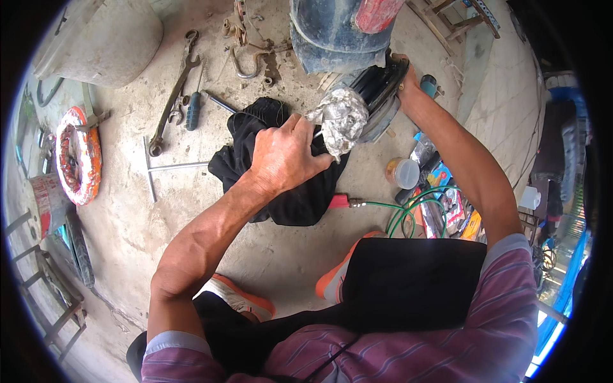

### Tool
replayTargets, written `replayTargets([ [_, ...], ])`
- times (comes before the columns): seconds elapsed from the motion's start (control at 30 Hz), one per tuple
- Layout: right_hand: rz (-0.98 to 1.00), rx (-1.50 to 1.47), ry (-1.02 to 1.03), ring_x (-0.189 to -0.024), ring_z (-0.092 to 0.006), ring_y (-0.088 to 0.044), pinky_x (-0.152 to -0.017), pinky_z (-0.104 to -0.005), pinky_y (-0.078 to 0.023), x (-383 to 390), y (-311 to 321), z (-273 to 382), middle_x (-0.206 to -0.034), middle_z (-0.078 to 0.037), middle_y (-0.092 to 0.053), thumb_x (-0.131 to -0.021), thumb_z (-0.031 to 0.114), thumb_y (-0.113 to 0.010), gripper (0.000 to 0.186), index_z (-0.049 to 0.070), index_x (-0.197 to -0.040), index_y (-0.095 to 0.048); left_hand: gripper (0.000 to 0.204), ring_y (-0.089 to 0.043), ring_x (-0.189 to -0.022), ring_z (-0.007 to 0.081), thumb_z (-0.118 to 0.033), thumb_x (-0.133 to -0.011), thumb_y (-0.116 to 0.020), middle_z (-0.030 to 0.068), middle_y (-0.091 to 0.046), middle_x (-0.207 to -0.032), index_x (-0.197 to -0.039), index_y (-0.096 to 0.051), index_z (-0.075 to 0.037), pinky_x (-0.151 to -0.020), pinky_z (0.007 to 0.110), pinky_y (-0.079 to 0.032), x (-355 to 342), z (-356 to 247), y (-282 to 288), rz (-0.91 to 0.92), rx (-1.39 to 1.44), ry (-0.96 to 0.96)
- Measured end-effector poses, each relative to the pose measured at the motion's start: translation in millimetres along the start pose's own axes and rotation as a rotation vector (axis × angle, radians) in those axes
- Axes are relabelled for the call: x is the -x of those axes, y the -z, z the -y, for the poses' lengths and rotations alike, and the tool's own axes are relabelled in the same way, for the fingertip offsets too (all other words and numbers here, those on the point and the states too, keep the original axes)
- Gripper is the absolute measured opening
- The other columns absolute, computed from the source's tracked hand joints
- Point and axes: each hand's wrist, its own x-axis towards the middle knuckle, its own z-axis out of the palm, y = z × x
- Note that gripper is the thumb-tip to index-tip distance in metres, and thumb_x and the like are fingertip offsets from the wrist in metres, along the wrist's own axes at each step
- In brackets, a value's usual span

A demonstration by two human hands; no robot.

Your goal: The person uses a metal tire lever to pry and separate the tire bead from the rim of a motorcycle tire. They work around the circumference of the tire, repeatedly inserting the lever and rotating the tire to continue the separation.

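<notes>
A crumpled silvery lump (345, 118), like foil or plastic film, is in front of me over a black cloth (300, 204) on the floor. My left hand (284, 150) is closed at its left side, thumb by its lower edge; the other fingertips are hidden. Just behind the lump is a dark round part with a ribbed black rim (377, 86). My right hand (410, 80) grips that rim at its far right side, fingers partly hidden. A blue-grey worn cylindrical body (338, 35) with a red patch stands right behind the part.
Left lie a large wrench (174, 96), a blue-handled screwdriver (193, 112) and a T-handle wrench (179, 167). A grey bucket (108, 48) and an orange-silver ring (80, 156) are farther left. Right are a clear tub (403, 173), a green cord (399, 214) and scattered packets.
</notes>
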Motion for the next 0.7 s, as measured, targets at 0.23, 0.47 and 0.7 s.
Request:
replayTargets([
  [0.23,0.025,0.053,-0.067,-0.099,-0.0240,-0.060,-0.096,-0.0421,-0.051,3.2,-48.5,-26.3,-0.105,-0.004,-0.068,-0.102,0.056,-0.054,0.041,0.018,-0.102,-0.070,0.046,-0.078,-0.082,0.0413,-0.034,-0.080,-0.086,0.0189,-0.074,-0.095,-0.105,-0.067,0.000,-0.071,0.051,-0.065,16.5,-4.1,73.7,0.130,-0.129,0.034],
  [0.47,0.105,0.445,0.740,-0.107,-0.0240,-0.061,-0.104,-0.0378,-0.047,62.7,-61.0,-2.3,-0.121,-0.006,-0.073,-0.107,0.046,-0.054,0.048,0.006,-0.128,-0.072,0.051,-0.078,-0.086,0.0446,-0.038,-0.088,-0.087,0.0246,-0.077,-0.101,-0.113,-0.067,0.002,-0.079,0.053,-0.064,14.6,3.3,100.7,0.245,-0.114,0.103],
  [0.7,0.193,0.907,1.068,-0.110,-0.0400,-0.066,-0.103,-0.0411,-0.050,104.2,-43.2,1.8,-0.120,-0.025,-0.073,-0.101,0.021,-0.055,0.041,-0.004,-0.132,-0.066,0.050,-0.079,-0.086,0.0400,-0.043,-0.107,-0.074,0.0234,-0.076,-0.105,-0.125,-0.070,0.003,-0.074,0.050,-0.062,32.5,27.5,142.5,0.288,0.192,-0.051],
])
